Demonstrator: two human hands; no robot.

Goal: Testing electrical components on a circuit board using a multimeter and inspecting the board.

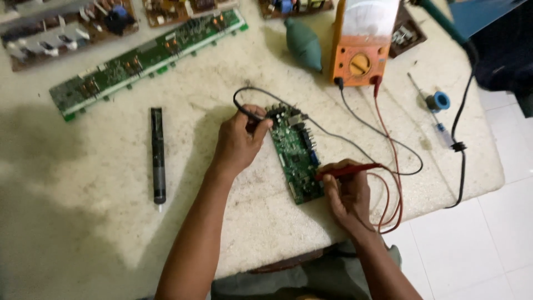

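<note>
Head view, left hand (237,143) grip pinching black probe (251,115), right hand (347,191) grip pinching red probe (348,169) on circuit board (297,155)

Left hand (239,141) fingers pinched, right hand (347,191) fingers curled closed, both forearms reaching forward

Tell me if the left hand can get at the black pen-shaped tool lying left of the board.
Probably yes: bare table lies between the left hand and the pen-shaped tool, but it holds the black probe.
</note>
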